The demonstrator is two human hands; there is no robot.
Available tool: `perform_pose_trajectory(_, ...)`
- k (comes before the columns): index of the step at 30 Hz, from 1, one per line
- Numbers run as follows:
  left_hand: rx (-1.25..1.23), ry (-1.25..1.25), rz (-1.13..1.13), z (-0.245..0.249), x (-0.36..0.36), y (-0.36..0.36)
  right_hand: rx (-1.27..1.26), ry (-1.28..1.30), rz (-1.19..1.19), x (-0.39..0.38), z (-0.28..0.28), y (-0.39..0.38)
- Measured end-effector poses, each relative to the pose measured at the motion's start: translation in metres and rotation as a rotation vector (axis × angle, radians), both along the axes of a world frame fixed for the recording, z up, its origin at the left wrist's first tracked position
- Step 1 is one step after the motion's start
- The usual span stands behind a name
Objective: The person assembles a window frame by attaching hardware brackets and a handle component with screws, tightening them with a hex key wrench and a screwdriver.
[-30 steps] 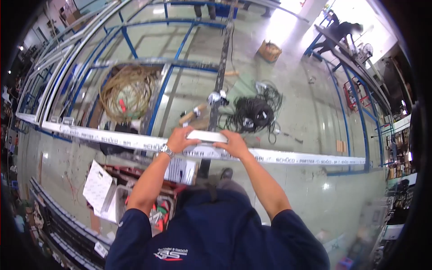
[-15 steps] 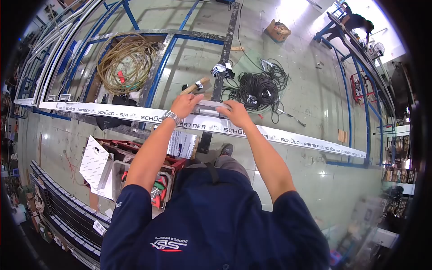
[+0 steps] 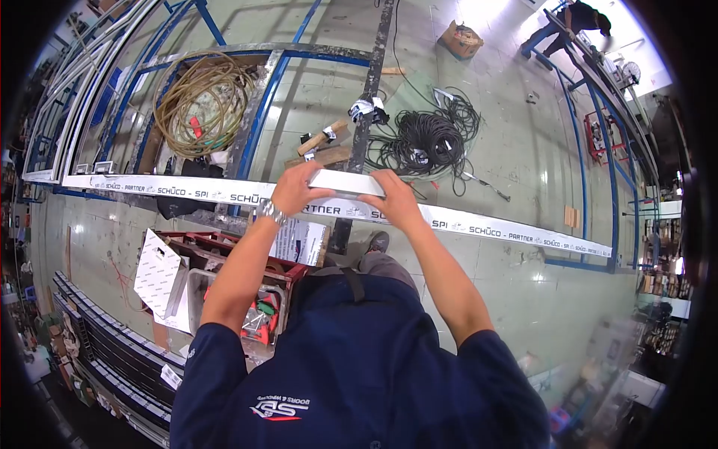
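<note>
Both hands are on a short white profile piece (image 3: pixel 342 179) held crosswise just above, maybe touching, the long white profile (image 3: pixel 508 230) with the printed "SCHÜCO – PARTNER – SPI" film. The left hand (image 3: pixel 294 191), wristwatch (image 3: pixel 269 212) on that wrist, grips the piece's left end. The right hand (image 3: pixel 390 200) grips its right end, fingers (image 3: pixel 381 179) curled over the top edge and closed on it, thumbs hidden underneath. The short piece looks like rigid extrusion: probably light, stiff and smooth-faced, with ends that may be sharp, so an end grip with the fingers wrapped round seems right. The long profile lies across the blue steel rack (image 3: pixel 278 82), running left to right in front of the person. It is likely stiff yet whippy over that length, and the film would make it slippery, so it is best taken with the hands well apart near the middle. Beyond it on the floor (image 3: pixel 516 135) are a tan hose coil (image 3: pixel 198 105), a black cable coil (image 3: pixel 428 142) and wooden blocks (image 3: pixel 323 142). Below the left arm sit a red crate of tools (image 3: pixel 247 295) and a white paper bag (image 3: pixel 157 273). Another person (image 3: pixel 580 15) works far off at top right.
</note>
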State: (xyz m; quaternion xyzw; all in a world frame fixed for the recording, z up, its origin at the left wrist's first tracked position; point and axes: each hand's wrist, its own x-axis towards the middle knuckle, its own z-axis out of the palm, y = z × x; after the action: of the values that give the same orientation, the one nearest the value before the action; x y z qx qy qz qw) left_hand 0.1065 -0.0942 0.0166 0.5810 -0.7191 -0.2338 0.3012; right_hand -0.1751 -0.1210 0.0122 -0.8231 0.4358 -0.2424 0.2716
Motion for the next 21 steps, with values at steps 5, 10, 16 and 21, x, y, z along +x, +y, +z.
perform_pose_trajectory(5,0.407,0.085,0.103,0.003,-0.003,-0.030,0.305,0.032,-0.009,0.003,-0.002,-0.038)
perform_pose_trajectory(10,0.246,0.108,0.038,0.004,0.002,-0.015,0.133,0.026,0.040,0.000,0.007,-0.029)
perform_pose_trajectory(16,-0.235,-0.010,-0.045,-0.002,0.002,0.013,-0.243,0.056,0.078,-0.006,0.009,0.004)
perform_pose_trajectory(21,-0.201,-0.039,-0.040,0.001,0.001,0.011,-0.279,0.017,0.038,-0.002,0.004,0.001)
